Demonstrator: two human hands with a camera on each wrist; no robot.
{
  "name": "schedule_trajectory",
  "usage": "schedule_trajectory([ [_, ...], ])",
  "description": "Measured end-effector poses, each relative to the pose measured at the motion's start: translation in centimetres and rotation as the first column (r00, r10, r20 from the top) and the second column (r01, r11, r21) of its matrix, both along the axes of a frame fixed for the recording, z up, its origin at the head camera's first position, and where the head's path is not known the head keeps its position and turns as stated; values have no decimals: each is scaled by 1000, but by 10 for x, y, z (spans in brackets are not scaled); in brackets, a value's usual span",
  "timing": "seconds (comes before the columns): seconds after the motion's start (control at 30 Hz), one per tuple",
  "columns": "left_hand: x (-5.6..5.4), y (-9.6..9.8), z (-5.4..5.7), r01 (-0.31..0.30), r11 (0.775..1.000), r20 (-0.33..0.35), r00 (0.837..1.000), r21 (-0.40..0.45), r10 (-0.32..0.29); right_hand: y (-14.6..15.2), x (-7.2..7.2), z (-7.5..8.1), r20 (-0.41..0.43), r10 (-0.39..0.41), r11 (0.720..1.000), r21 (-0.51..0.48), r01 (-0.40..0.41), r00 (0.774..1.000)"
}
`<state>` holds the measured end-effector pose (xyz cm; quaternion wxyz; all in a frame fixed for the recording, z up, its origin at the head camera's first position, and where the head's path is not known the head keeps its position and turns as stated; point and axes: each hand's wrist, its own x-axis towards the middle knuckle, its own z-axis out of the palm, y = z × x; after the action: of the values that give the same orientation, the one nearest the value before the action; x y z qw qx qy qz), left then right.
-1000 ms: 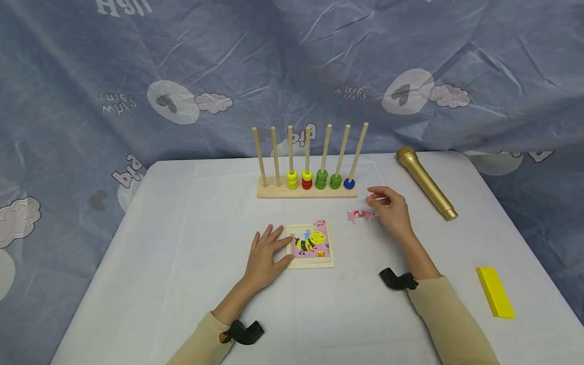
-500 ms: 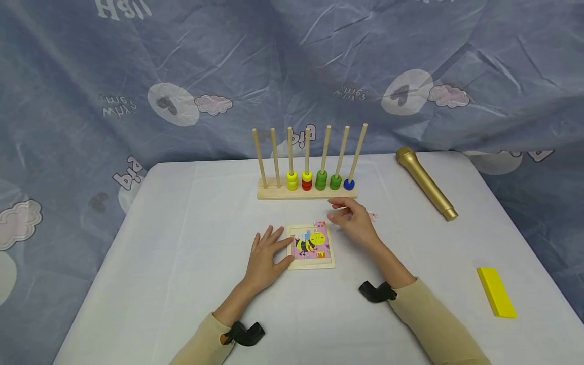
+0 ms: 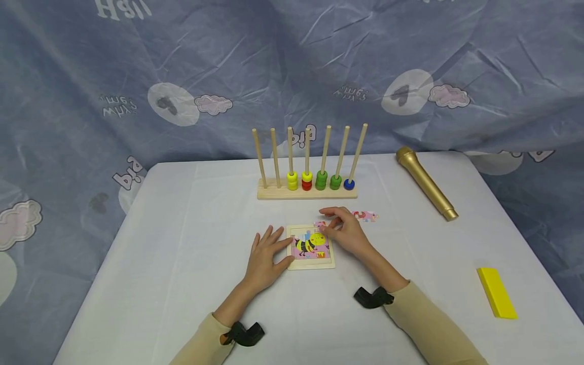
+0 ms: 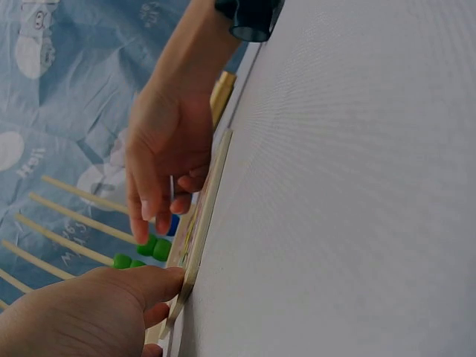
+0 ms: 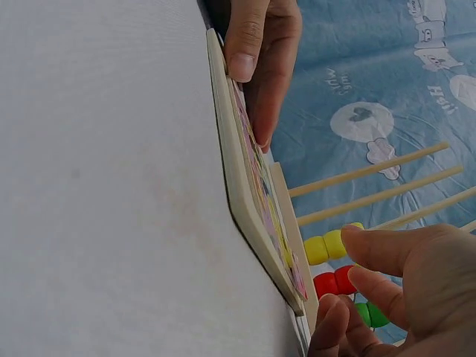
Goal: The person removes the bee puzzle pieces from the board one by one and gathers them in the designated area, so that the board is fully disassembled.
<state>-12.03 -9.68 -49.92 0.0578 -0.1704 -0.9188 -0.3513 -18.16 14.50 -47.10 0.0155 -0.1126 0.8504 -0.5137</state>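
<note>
A square wooden jigsaw puzzle tray (image 3: 311,266) lies mid-table, with a bee picture (image 3: 304,247) inside its rim. A pink puzzle piece (image 3: 319,223) overlaps the rim at the tray's far right corner. My left hand (image 3: 266,258) rests at the tray's left side, fingers spread, with thumb and index finger touching its edge. My right hand (image 3: 348,234) hovers over the far right corner, fingers loosely bent. In the right wrist view, nothing shows between the right thumb (image 5: 383,245) and fingers. More pink puzzle pieces (image 3: 366,216) lie just behind the right hand, partly covered by it.
Behind the tray stands a wooden peg rack (image 3: 278,194) with yellow, red, green and blue beads. A gold microphone (image 3: 426,183) lies at the back right, and a yellow block (image 3: 496,293) near the right edge. A grey-blue printed cloth (image 3: 255,61) hangs beyond the table.
My right hand has moved left from the loose pink pieces to the tray's far right corner, then slightly lower. My left hand stays at the tray's left side.
</note>
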Motion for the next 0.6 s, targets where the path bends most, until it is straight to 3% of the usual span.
schedule_trajectory([
  [0.6, 1, 0, 1, 3, 1000, 12, 1000, -3, -3, 0, 1, -5, -65, 26, 998, 62, -22, 998],
])
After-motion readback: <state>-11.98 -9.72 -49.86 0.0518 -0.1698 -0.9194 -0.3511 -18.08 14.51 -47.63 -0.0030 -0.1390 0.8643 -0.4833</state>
